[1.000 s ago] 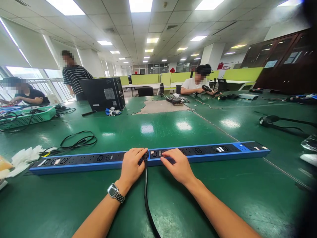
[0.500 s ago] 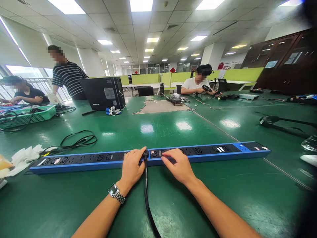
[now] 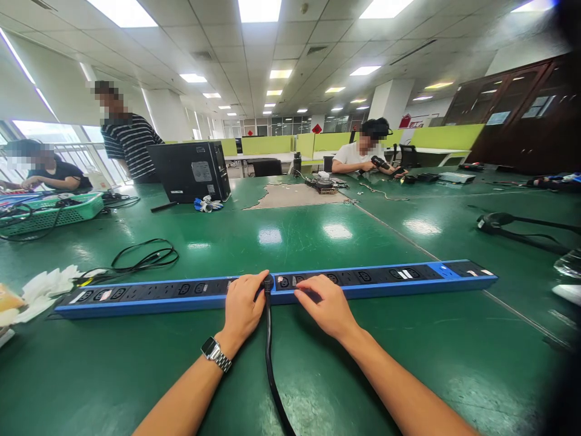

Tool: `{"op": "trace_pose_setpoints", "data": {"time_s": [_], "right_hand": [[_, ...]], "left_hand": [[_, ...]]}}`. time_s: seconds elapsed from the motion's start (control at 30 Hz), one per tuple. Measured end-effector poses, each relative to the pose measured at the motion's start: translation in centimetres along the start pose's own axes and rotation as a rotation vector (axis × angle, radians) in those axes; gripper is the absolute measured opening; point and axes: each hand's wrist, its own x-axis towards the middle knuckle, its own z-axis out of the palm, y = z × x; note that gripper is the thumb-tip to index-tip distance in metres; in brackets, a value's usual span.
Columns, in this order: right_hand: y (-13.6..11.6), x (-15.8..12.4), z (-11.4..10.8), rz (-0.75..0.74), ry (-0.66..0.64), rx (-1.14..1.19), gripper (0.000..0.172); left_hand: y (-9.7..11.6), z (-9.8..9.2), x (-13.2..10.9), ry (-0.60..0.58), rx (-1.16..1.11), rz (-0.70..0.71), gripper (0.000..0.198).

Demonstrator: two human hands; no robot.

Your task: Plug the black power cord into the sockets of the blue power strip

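A long blue power strip [image 3: 385, 280] with black sockets lies across the green table [image 3: 290, 242]. A black plug [image 3: 268, 283] sits in a middle socket, and its black cable [image 3: 271, 363] runs back toward me. My left hand [image 3: 241, 306], a metal watch on its wrist, rests on the strip with thumb and fingers closed around the plug. My right hand [image 3: 324, 306] lies on the strip just right of the plug, fingers curved and pressing down on the strip's top.
A coiled black cable [image 3: 143, 257] and white crumpled paper [image 3: 43, 287] lie at left. A green basket [image 3: 49, 212] and a black computer case [image 3: 190, 171] stand further back. Three other people sit or stand at the far side. A black cable [image 3: 517, 227] lies at right.
My hands and the plug have barely moved. The standing person in the striped shirt at the back left has shifted position.
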Motion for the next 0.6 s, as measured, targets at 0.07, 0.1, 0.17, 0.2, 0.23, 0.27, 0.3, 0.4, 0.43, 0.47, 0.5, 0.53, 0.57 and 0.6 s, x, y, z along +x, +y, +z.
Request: {"op": "trace_pose_setpoints", "data": {"time_s": [0.07,0.1,0.17,0.2,0.23,0.27,0.3,0.4,0.43,0.47,0.5,0.53,0.57,0.6], "right_hand": [[-0.01,0.00,-0.02,-0.001,0.000,-0.004,0.010],[-0.02,0.00,-0.03,-0.002,0.001,-0.007,0.011],[-0.04,0.01,-0.04,-0.006,0.003,-0.012,0.011],[-0.04,0.02,-0.04,-0.007,0.005,-0.014,0.011],[-0.05,0.02,-0.03,-0.008,0.006,-0.014,0.012],[-0.04,0.01,-0.02,-0.009,0.006,-0.014,0.012],[-0.04,0.01,0.01,-0.009,0.006,-0.013,0.012],[0.00,-0.03,0.08,-0.010,-0.002,-0.016,0.010],[0.02,-0.04,0.10,-0.008,-0.006,-0.017,0.010],[0.03,-0.05,0.11,-0.006,-0.011,-0.018,0.010],[0.05,-0.06,0.12,-0.004,-0.018,-0.018,0.011],[0.07,-0.08,0.13,-0.002,-0.027,-0.017,0.012],[0.08,-0.09,0.13,-0.001,-0.035,-0.017,0.014],[0.07,-0.11,0.14,-0.002,-0.042,-0.016,0.016]], "left_hand": [[0.00,0.03,-0.01,0.009,-0.013,0.001,0.040],[0.00,0.04,-0.01,0.014,-0.020,0.001,0.040],[-0.01,0.05,-0.02,0.026,-0.034,0.000,0.040],[-0.02,0.04,-0.02,0.033,-0.044,-0.001,0.040],[-0.04,0.03,-0.01,0.041,-0.055,-0.001,0.041],[-0.06,0.01,-0.01,0.050,-0.066,-0.002,0.041],[-0.09,-0.02,-0.01,0.059,-0.079,-0.002,0.042],[-0.11,-0.17,0.02,0.082,-0.108,0.005,0.041],[-0.08,-0.25,0.02,0.087,-0.115,0.009,0.040],[-0.02,-0.32,0.03,0.092,-0.119,0.012,0.039],[0.07,-0.40,0.02,0.098,-0.123,0.014,0.038],[0.20,-0.47,0.00,0.104,-0.125,0.015,0.038],[0.37,-0.53,-0.03,0.109,-0.127,0.015,0.038],[0.58,-0.58,-0.07,0.115,-0.130,0.016,0.038]]}}
